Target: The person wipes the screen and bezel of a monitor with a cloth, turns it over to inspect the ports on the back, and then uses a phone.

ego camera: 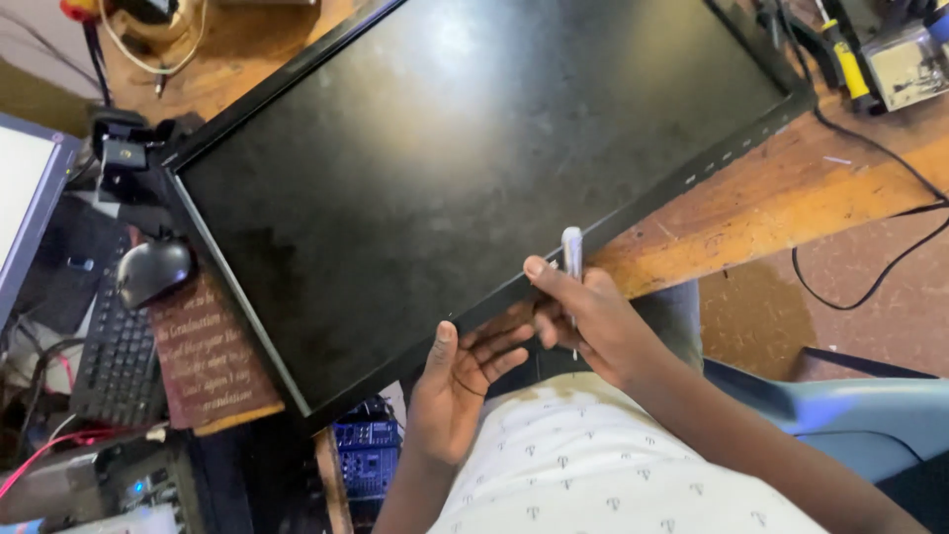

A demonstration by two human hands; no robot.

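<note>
Two hands are meeting at the near edge of a flat black monitor (474,168), its dusty glass lying tilted across a worn wooden bench (791,198). The left hand (457,386) is cupping the bezel with fingers loosely curled, while the right hand (588,321) is gripping a slim white-handled screwdriver (571,255) against the frame.

Black mouse (153,270) and keyboard (119,361) at left; yellow-handled screwdriver (847,61) on wooden desk (791,198); blue circuit board (366,460) below.
</note>
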